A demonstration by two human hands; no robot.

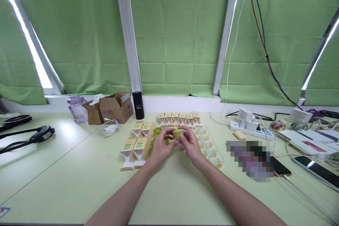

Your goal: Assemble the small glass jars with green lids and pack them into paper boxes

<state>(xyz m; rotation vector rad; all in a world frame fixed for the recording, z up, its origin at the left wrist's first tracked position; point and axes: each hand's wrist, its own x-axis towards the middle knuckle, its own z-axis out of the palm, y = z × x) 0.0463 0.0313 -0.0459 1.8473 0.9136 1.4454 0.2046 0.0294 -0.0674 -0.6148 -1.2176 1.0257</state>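
Both of my hands meet over the middle of the table around a small green container (177,134) with a yellow spot on its front. My left hand (163,145) grips its left side, and my right hand (191,144) pinches its right side. Just left of my left hand stand open beige cartons (141,146) with green squares on them. Behind it, partly hidden, are more green pieces (157,134). Several clear plastic pieces (210,145) with yellow centres lie in rows beside my right hand. A row of beige cartons (178,118) stands beyond both hands.
Cardboard boxes (113,107), a black cylinder (138,105) and a lilac bottle (77,108) stand at the back left. A white cable (108,128) lies before them. On the right are a power strip (251,130), a beige oval object (239,135) and phones (317,171) with cables.
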